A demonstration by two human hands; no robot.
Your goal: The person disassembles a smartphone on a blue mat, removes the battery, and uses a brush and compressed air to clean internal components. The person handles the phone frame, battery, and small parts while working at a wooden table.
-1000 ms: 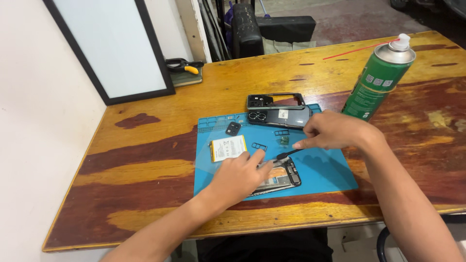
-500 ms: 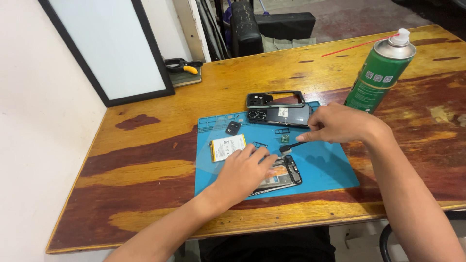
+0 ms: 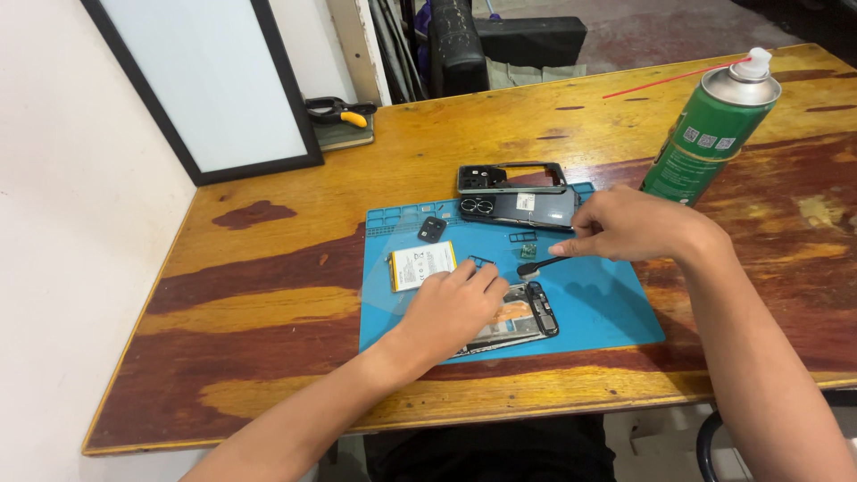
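Right fingers (image 3: 571, 247) pinching black tool (image 3: 538, 264)

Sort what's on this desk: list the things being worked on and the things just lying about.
In use:
left hand on opened phone
right hand holding black tool
blue mat

Lying about:
spray can
pliers
framed board

A green spray can (image 3: 710, 134), framed white board (image 3: 210, 85) and yellow-handled pliers (image 3: 337, 112).
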